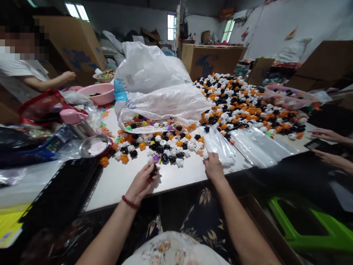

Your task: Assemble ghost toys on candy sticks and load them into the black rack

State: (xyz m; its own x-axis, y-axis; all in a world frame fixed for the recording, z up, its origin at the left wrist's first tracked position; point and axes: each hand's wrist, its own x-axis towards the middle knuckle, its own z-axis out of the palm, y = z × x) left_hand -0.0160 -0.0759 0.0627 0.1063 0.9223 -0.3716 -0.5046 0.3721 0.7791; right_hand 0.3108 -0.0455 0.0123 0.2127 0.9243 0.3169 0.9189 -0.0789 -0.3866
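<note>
My left hand, with a dark red bead bracelet at the wrist, is closed on a small black toy piece just over the table's front edge. To the right, my right hand has its fingers curled round a small white toy piece; the fingertips are partly hidden. A loose heap of white, black and orange toy pieces lies between and beyond both hands. Beside my right hand is a stack of clear plastic bags.
A big white sack spills pieces behind the heap. A larger pile spreads at right, near more clear bags. Black trays, a metal bowl and a pink-lidded flask stand left. Other people's hands are at right.
</note>
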